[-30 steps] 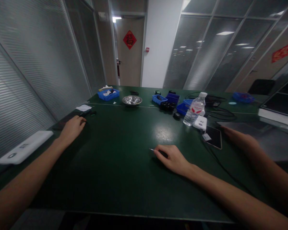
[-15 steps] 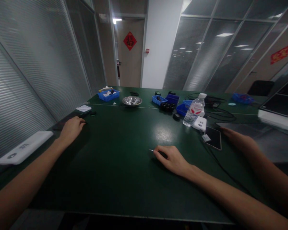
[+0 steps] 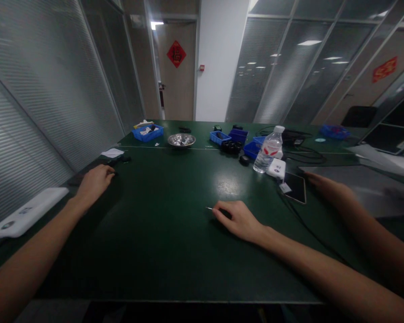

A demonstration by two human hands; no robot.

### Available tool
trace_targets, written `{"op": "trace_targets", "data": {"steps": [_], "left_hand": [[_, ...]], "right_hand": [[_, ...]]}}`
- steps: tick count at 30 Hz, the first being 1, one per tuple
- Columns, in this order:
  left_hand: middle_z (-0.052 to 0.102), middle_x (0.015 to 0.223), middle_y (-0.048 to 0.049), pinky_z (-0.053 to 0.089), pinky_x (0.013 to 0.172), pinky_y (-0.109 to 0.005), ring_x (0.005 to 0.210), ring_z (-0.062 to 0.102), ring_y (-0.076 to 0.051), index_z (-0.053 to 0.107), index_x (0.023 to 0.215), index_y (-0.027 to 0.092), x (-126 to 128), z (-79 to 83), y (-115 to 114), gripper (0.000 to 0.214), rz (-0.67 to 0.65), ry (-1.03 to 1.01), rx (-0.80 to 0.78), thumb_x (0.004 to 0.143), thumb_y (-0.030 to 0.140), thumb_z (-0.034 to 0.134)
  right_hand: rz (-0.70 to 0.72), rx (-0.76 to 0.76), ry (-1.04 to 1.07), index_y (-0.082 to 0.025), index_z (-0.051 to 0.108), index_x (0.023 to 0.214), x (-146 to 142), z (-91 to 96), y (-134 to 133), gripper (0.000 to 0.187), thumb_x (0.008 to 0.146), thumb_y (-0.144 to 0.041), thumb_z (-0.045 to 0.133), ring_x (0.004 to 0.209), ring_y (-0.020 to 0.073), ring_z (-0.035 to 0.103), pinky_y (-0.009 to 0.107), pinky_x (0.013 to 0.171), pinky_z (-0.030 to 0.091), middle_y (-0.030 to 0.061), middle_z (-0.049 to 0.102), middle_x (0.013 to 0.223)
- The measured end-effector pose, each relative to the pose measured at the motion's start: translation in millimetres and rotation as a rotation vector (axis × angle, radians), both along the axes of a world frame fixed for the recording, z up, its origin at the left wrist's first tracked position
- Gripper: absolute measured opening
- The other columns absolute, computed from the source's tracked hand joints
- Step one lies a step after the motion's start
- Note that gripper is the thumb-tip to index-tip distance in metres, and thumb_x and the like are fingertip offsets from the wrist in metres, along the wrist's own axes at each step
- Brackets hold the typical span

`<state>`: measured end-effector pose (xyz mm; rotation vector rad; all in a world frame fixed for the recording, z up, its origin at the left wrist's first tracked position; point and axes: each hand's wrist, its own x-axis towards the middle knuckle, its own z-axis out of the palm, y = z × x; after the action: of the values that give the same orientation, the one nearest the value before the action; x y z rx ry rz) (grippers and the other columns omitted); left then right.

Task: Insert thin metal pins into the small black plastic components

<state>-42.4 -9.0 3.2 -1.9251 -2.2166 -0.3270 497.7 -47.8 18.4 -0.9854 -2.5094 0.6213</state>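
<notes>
Head view: what does the right hand (image 3: 237, 220) have?

– A thin, pale sliver (image 3: 209, 207), pinched in narrowed fingers around the middle of the counter (image 3: 148, 242), well in from the near edge.

– Why like that?

– Perhaps because something so slim takes only a fingertip pinch, which leaves its tip poking out leftward, clear of the hand.

– And the left hand (image 3: 94, 183)?

– Near the counter's left edge, fingers curled; I can't tell whether they hold anything. It's probably set there for support.

– How does the sliver look?

– Straight, light, maybe metallic. The grip hides its other end.
</notes>
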Motion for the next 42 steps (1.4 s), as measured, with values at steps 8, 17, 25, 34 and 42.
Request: {"op": "trace_targets", "data": {"steps": [8, 17, 25, 34, 42], "left_hand": [[0.069, 0.117, -0.0131, 0.049, 0.093, -0.040, 0.105, 0.065, -0.029, 0.071, 0.117, 0.014, -5.8, -1.9, -0.2, 0.037, -0.010, -0.005, 0.004, 0.095, 0.035, 0.050], [0.071, 0.114, -0.0149, 0.051, 0.092, -0.038, 0.102, 0.066, -0.028, 0.074, 0.113, 0.011, -2.2, 0.8, -1.1, 0.040, 0.031, -0.032, 0.026, 0.094, 0.036, 0.049], [0.069, 0.114, -0.0152, 0.051, 0.089, -0.042, 0.100, 0.065, -0.031, 0.075, 0.110, 0.012, 7.8, 4.3, -7.1, 0.041, 0.002, 0.048, 0.022, 0.096, 0.033, 0.043], [0.070, 0.107, -0.0170, 0.052, 0.087, -0.041, 0.099, 0.067, -0.032, 0.076, 0.109, 0.012, 18.2, 8.0, -8.1, 0.040, 0.020, 0.113, -0.003, 0.097, 0.030, 0.042], [0.071, 0.109, -0.0165, 0.053, 0.087, -0.043, 0.098, 0.067, -0.032, 0.075, 0.109, 0.011, 19.0, 10.8, -8.3, 0.040, 0.011, 0.097, -0.012, 0.096, 0.030, 0.043]], "right_hand": [[0.006, 0.012, 0.010, -0.019, 0.069, 0.100, 1.7, -1.0, 0.4, 0.031, 0.105, -0.038, 0.046, 0.064, 0.0131, 0.060, 0.026, 0.063, 0.043, 0.0019, 0.069, 0.080], [0.009, -0.002, 0.018, -0.018, 0.069, 0.099, 1.1, 2.8, -1.1, 0.033, 0.105, -0.039, 0.045, 0.064, 0.0132, 0.060, 0.026, 0.062, 0.044, 0.0021, 0.069, 0.079], [0.016, -0.008, 0.020, -0.018, 0.069, 0.100, 2.3, 1.0, -0.1, 0.031, 0.105, -0.038, 0.046, 0.064, 0.0127, 0.060, 0.026, 0.061, 0.044, 0.0018, 0.069, 0.080], [0.004, -0.005, 0.002, -0.019, 0.069, 0.102, 1.2, 1.7, -0.3, 0.031, 0.105, -0.039, 0.046, 0.065, 0.0135, 0.061, 0.026, 0.061, 0.044, 0.0027, 0.071, 0.082], [0.015, 0.014, 0.010, -0.019, 0.069, 0.101, 1.3, 0.5, -0.6, 0.031, 0.105, -0.038, 0.046, 0.065, 0.0134, 0.060, 0.026, 0.062, 0.044, 0.0020, 0.069, 0.081]]}}
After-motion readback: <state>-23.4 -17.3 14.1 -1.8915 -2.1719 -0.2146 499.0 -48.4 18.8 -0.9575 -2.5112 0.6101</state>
